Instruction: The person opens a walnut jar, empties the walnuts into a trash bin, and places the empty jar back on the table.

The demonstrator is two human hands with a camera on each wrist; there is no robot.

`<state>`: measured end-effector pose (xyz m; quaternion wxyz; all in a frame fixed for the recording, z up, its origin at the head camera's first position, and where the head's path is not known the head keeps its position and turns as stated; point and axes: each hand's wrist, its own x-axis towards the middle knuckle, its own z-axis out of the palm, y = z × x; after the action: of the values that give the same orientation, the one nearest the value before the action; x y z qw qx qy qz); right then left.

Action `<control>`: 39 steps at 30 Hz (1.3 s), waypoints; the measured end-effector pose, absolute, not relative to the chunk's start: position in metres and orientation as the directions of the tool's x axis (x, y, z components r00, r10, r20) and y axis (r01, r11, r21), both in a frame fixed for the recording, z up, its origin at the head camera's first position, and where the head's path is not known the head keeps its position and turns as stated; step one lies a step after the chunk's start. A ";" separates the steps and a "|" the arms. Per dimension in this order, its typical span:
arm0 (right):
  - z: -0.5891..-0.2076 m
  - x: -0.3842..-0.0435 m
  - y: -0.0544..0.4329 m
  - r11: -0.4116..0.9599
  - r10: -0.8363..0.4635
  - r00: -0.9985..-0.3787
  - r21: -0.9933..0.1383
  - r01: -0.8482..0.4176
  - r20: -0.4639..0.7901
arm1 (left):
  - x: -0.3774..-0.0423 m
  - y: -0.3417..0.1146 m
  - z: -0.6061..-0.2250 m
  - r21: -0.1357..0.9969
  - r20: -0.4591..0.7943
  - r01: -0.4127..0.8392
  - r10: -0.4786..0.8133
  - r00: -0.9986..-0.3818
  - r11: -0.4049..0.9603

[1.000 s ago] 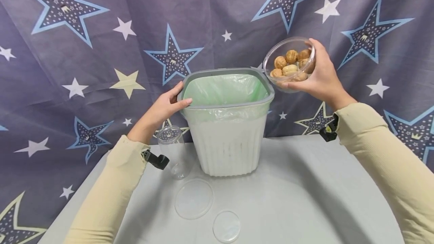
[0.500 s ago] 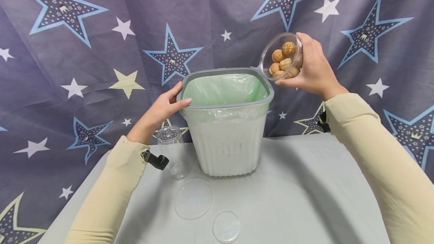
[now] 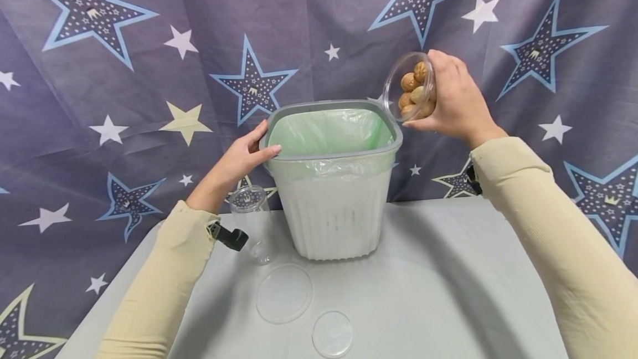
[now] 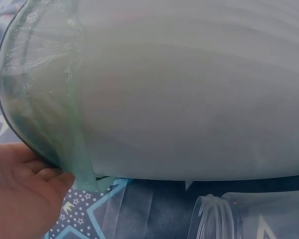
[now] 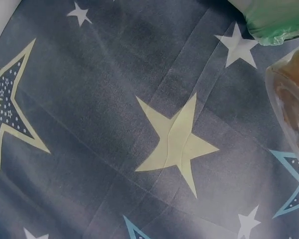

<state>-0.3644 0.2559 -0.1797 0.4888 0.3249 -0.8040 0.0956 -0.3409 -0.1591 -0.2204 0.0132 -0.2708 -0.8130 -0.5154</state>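
A white trash bin (image 3: 339, 209) with a grey rim and a green bag liner (image 3: 329, 132) stands upright on the table. My left hand (image 3: 244, 154) grips its left rim, thumb over the edge; the left wrist view shows the fingers at the outside of the liner. My right hand (image 3: 456, 98) holds a clear round plastic container (image 3: 394, 90) from the right side. It is tilted, its mouth turned left toward the bin, right at the right rim. Several walnuts (image 3: 410, 82) lie inside it. In the right wrist view only part of the container (image 5: 284, 104) shows at the right edge.
A tall clear jar (image 3: 251, 218) stands left of the bin, near my left forearm. Two clear round lids, a larger one (image 3: 285, 293) and a smaller one (image 3: 332, 334), lie on the grey table (image 3: 433, 292) in front. A star-patterned curtain (image 3: 319, 10) hangs behind.
My right hand has moved left and tilted the container further toward the bin, the walnuts still inside. My left hand stays on the rim.
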 end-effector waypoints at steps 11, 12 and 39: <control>-0.176 -0.365 0.252 0.762 -0.464 -0.328 0.182 -0.621 0.823 | -0.341 -0.159 -0.221 0.831 0.315 0.465 0.430 -0.846 0.306; -0.176 -0.365 0.252 0.762 -0.467 -0.330 0.185 -0.620 0.820 | -0.341 -0.159 -0.221 0.831 0.313 0.464 0.430 -0.847 0.306; -0.169 -0.365 0.245 0.733 -0.533 -0.261 0.285 -0.618 0.805 | -0.342 -0.161 -0.222 0.833 0.302 0.451 0.419 -0.856 0.321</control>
<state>-0.3651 0.2455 -0.1692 0.4875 0.3630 -0.7929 0.0436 -0.3418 -0.1606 -0.2220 0.0154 -0.2677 -0.8125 -0.5176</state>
